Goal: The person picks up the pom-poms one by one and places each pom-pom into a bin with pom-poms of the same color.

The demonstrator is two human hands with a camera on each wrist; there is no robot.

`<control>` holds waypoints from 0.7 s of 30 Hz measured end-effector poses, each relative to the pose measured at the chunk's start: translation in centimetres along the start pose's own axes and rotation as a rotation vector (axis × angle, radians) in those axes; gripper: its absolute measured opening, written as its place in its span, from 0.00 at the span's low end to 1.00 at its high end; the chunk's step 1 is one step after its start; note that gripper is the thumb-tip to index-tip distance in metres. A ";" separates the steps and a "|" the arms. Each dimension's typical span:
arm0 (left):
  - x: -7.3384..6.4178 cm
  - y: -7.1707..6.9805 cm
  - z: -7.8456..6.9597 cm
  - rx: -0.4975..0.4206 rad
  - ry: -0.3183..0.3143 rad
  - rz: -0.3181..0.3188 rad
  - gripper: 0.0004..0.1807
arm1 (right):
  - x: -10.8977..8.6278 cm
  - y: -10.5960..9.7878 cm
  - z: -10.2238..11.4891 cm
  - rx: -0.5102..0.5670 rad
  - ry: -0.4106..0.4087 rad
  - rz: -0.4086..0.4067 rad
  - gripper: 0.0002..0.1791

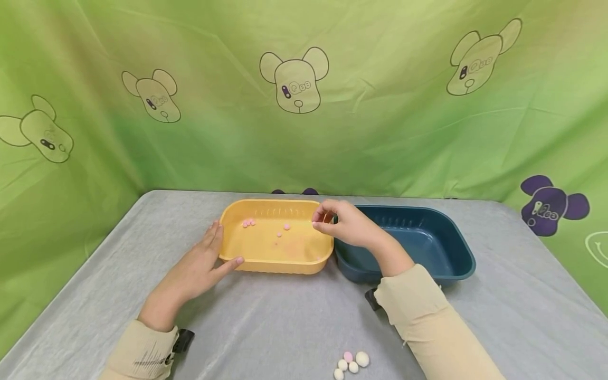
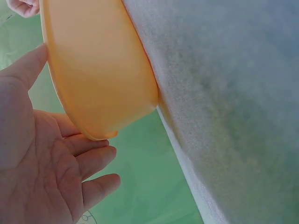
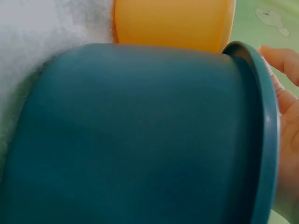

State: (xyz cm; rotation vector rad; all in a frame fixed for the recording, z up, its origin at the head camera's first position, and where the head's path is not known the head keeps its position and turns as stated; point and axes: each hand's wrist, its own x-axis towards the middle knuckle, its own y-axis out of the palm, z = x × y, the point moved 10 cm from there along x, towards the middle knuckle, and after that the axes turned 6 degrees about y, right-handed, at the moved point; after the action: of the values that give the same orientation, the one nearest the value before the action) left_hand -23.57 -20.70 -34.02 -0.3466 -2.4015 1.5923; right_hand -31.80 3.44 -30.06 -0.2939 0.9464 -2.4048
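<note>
A yellow plastic basin [image 1: 275, 267] stands on the table with several small pink balls [image 1: 249, 222] at its left and two more [image 1: 287, 227] near its middle. My left hand [image 1: 199, 266] rests at its left end, thumb on the front rim and fingers along the side. In the left wrist view those fingers lie loosely extended at the rim. My right hand [image 1: 349, 224] is over the yellow basin's right end, thumb and fingertips bent together; I cannot tell whether a small ball is between them. The teal basin's wall [image 3: 140, 130] hides much of this hand in the right wrist view.
The teal basin [image 1: 467, 266] stands right beside the yellow one, under my right wrist. Several white balls and a pink ball [image 1: 348, 357] lie near the front of the grey-covered table [image 1: 266, 322]. A green printed cloth [image 1: 218, 137] hangs behind.
</note>
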 end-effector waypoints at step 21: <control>0.0 0.0 -0.1 -0.004 -0.004 0.012 0.52 | 2.5 0.1 -1.5 0.048 0.103 -0.010 0.04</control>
State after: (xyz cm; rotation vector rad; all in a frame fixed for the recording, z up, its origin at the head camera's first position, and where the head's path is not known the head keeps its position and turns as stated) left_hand -23.50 -20.63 -33.96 -0.3596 -2.4109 1.5948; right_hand -34.40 2.88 -31.18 -0.1594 0.9327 -2.4681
